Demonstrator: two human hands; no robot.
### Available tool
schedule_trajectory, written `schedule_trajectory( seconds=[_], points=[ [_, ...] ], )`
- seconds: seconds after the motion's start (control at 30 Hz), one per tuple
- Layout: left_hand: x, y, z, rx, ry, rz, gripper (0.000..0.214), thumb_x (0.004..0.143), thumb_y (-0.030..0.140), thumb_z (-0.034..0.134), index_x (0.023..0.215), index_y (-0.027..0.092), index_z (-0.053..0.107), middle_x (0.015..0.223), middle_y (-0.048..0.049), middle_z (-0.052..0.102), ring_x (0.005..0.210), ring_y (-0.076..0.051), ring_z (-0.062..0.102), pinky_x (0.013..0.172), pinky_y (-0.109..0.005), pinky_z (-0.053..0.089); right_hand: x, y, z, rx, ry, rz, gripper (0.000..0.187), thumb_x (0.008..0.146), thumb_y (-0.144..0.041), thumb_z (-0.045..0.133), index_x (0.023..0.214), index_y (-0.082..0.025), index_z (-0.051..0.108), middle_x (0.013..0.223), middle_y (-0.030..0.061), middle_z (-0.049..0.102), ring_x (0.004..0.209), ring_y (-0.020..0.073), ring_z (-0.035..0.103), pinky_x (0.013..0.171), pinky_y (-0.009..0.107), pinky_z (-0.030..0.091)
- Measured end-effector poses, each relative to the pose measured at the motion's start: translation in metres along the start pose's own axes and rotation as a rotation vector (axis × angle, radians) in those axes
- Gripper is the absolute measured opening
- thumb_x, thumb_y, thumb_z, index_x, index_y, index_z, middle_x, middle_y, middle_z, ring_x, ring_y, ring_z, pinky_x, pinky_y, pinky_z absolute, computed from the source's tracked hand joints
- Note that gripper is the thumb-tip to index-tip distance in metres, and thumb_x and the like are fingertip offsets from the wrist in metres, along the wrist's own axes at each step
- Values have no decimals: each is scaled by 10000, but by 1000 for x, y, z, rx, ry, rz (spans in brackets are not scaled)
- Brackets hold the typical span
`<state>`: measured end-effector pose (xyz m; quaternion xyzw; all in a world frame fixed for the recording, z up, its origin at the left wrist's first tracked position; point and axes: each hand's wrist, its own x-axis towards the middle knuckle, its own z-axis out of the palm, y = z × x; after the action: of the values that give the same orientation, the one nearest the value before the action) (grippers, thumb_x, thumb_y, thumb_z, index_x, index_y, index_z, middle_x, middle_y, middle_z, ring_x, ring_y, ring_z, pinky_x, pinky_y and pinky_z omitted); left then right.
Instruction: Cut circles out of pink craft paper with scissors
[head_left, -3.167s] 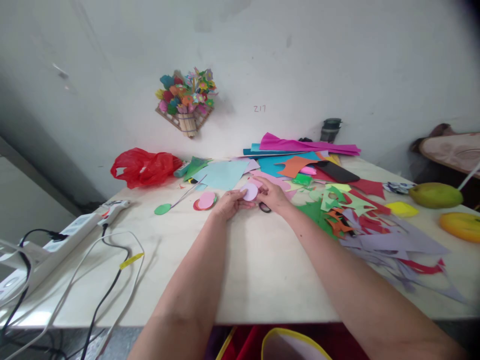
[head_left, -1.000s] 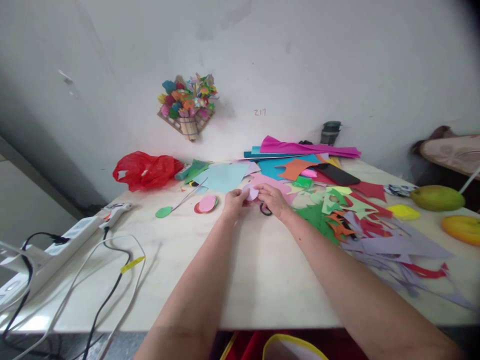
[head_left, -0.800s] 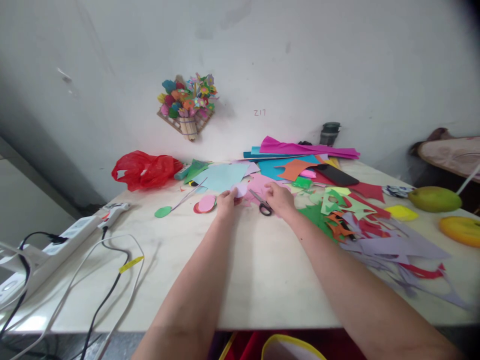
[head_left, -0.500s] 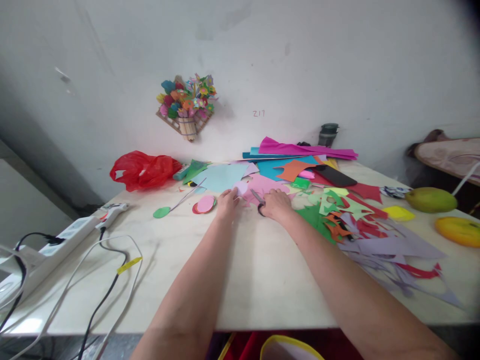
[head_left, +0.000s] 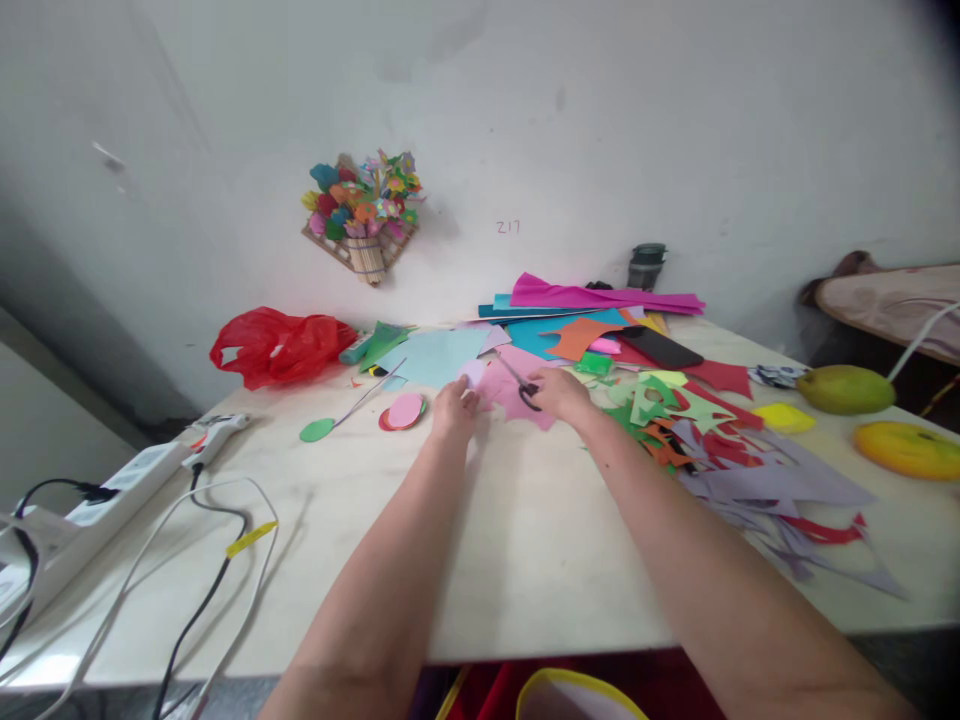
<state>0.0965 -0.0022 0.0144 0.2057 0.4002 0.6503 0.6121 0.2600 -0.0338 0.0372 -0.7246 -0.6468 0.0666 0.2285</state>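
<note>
My left hand (head_left: pixel 452 410) is closed, pinching a small pale lilac paper circle (head_left: pixel 472 373) at the table's far middle. My right hand (head_left: pixel 561 393) grips a pair of black-handled scissors (head_left: pixel 523 381), their blades pointing up and left over a pink paper sheet (head_left: pixel 511 393) that lies between the hands. Left of my left hand sits a stack of cut circles (head_left: pixel 403 412), pink on top of red and green. A green paper oval on a thin stick (head_left: pixel 318 430) lies further left.
Coloured paper sheets (head_left: pixel 600 300) and scraps (head_left: pixel 697 425) cover the table's right side. A black phone (head_left: pixel 660 346), a red plastic bag (head_left: pixel 274 345), a glue gun (head_left: pixel 217 432), a power strip (head_left: pixel 90 505) with cables, a green mango (head_left: pixel 845 389) and a paper flower basket (head_left: pixel 361 215) are around.
My hands parted: the left kept the lilac circle and moved left, the right went down to the scissors on the table and picked them up.
</note>
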Motion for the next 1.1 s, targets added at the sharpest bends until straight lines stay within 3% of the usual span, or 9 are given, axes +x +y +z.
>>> schedule_trajectory(
  seconds=[0.13, 0.3, 0.57, 0.73, 0.9, 1.1],
  points=[
    [-2, 3, 2, -3, 28, -30, 108, 796, 99, 575, 741, 182, 532, 726, -6, 528, 575, -76, 540, 628, -198, 505, 7, 16, -10, 64, 96, 72, 353, 750, -224, 594, 1085, -224, 706, 1010, 86, 732, 918, 254, 670, 690, 295, 475],
    [-1, 0, 0, 0, -33, -51, 83, 791, 111, 563, 816, 189, 549, 697, -10, 537, 603, -108, 580, 663, -240, 542, 6, 26, -18, -109, 142, 151, 296, 823, -259, 536, 1050, -149, 692, 1015, 181, 705, 969, 319, 654, 750, 369, 471],
    [2, 1, -3, 30, -74, -172, 114, 830, 102, 520, 934, 125, 559, 849, -96, 587, 712, -151, 640, 726, -289, 563, 8, 34, -8, -214, 13, 212, 443, 824, -280, 586, 1237, -120, 562, 1091, 200, 658, 1042, 318, 624, 869, 426, 436],
    [-1, 2, -1, 41, -104, -216, 89, 861, 92, 493, 925, 111, 551, 767, -87, 594, 683, -150, 643, 699, -261, 569, 10, 38, -1, -125, 25, 237, 398, 827, -264, 546, 1214, -180, 582, 1093, 153, 669, 1022, 299, 631, 817, 387, 458],
    [-2, 2, 0, 56, -144, -211, 100, 868, 71, 478, 923, 101, 556, 729, -86, 622, 643, -143, 649, 655, -234, 565, 13, 42, -1, 8, 201, 190, 368, 817, -260, 540, 1179, -231, 598, 1011, 102, 701, 965, 288, 645, 745, 352, 457],
    [-1, 1, -2, 58, -157, -208, 99, 853, 73, 512, 927, 100, 571, 754, -97, 656, 677, -158, 672, 701, -260, 569, 9, 37, -5, 148, 511, -106, 359, 769, -169, 540, 1116, -218, 621, 1033, 67, 711, 943, 263, 643, 770, 339, 457]
  ],
)
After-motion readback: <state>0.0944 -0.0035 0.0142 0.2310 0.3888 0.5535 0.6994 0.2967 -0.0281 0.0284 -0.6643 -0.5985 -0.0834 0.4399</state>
